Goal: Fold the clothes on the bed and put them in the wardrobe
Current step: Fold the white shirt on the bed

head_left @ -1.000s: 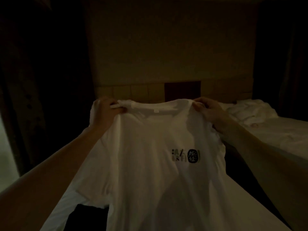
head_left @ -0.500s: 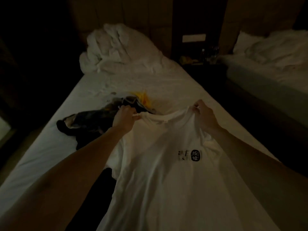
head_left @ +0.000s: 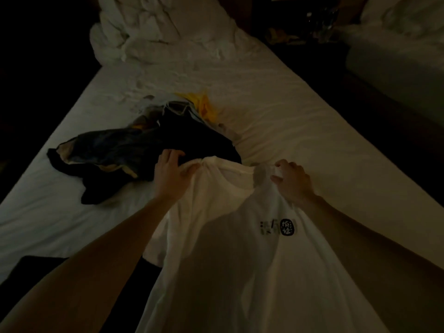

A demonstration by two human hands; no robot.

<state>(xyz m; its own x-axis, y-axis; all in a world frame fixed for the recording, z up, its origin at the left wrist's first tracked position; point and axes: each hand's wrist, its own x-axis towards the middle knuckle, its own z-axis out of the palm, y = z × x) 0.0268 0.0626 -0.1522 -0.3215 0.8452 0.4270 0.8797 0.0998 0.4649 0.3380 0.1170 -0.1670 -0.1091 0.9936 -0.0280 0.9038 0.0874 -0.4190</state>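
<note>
A white T-shirt (head_left: 240, 272) with a small black chest print is stretched out in front of me over the bed (head_left: 300, 116). My left hand (head_left: 170, 174) pinches its left shoulder by the collar. My right hand (head_left: 292, 181) pinches the right shoulder. A heap of dark clothes (head_left: 134, 152) lies on the sheet just beyond my left hand, with a yellow garment (head_left: 204, 104) behind it. The wardrobe is out of view.
A crumpled white duvet (head_left: 156, 27) is piled at the head of the bed. A dark nightstand (head_left: 310, 22) with small items stands in the gap at the right, beside a second bed (head_left: 396, 56). A dark object (head_left: 36, 267) lies at the bed's near left.
I have lowered the T-shirt from in front of the wall down toward the bed. My view has tilted down, and both hands now hold the shoulders low, close to the dark clothes.
</note>
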